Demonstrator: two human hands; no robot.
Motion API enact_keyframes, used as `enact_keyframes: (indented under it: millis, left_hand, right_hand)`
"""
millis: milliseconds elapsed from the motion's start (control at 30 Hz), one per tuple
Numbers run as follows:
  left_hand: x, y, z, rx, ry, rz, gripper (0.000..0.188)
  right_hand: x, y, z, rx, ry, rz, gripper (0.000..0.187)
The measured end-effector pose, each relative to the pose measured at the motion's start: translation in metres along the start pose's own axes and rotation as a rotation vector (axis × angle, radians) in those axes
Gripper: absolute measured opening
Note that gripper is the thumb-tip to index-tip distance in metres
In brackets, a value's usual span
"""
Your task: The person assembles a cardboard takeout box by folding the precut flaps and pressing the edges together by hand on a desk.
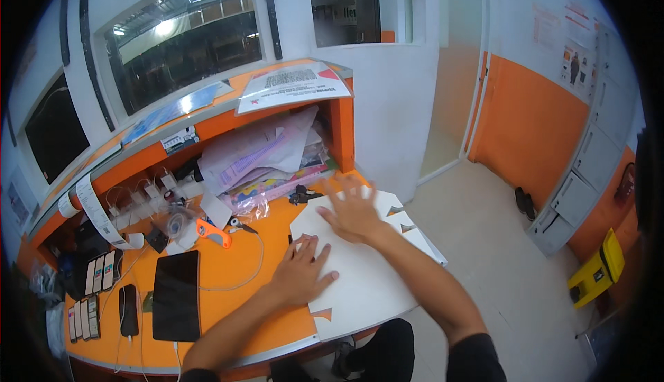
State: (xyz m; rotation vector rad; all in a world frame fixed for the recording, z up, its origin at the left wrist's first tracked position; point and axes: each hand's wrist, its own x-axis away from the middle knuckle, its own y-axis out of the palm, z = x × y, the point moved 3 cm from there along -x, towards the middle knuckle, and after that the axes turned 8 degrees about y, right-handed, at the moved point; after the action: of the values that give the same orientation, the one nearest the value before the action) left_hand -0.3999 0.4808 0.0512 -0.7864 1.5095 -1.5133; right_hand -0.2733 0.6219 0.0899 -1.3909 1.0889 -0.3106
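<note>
A large flat white sheet with notches cut in its edges [370, 278], like an unfolded carton, lies on the right end of the orange desk, partly over its edge. My left hand [302, 271] rests with fingers apart on the sheet's left side. Farther up, my right hand [353, 212] is spread out over the sheet's far part, its fingertips slightly blurred. Neither hand grips anything. Just beyond the sheet's far left corner sits a small black object [303, 194], its kind unclear. An orange-and-grey hand tool [213, 233] lies to the left of my hands.
A dark tablet [176, 295] and a black phone [128, 311], both with cables, lie at left beside several small devices [84, 318]. Papers [266, 150] fill the shelf. A paper roll [97, 205] hangs left. Grey lockers [577, 167] and a yellow bin [598, 268] stand right.
</note>
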Motion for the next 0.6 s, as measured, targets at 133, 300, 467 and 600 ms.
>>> enact_keyframes:
  millis: [133, 300, 467, 600]
  left_hand:
    - [-0.017, 0.023, 0.012, -0.029, 0.006, 0.039, 0.073]
    - [-0.004, 0.017, 0.01, -0.039, -0.001, 0.035, 0.073]
    - [0.0, 0.017, 0.008, 0.015, -0.02, 0.015, 0.074]
    - [0.005, 0.022, 0.003, 0.007, -0.048, 0.018, 0.075]
  right_hand:
    - [-0.05, 0.092, -0.002, 0.101, 0.117, -0.04, 0.067]
    - [-0.097, 0.118, 0.1, 0.357, 0.345, -0.023, 0.07]
    - [-0.09, 0.05, 0.156, 0.393, 0.589, 0.118, 0.071]
    - [-0.078, 0.075, 0.031, 0.198, 0.273, -0.022, 0.069]
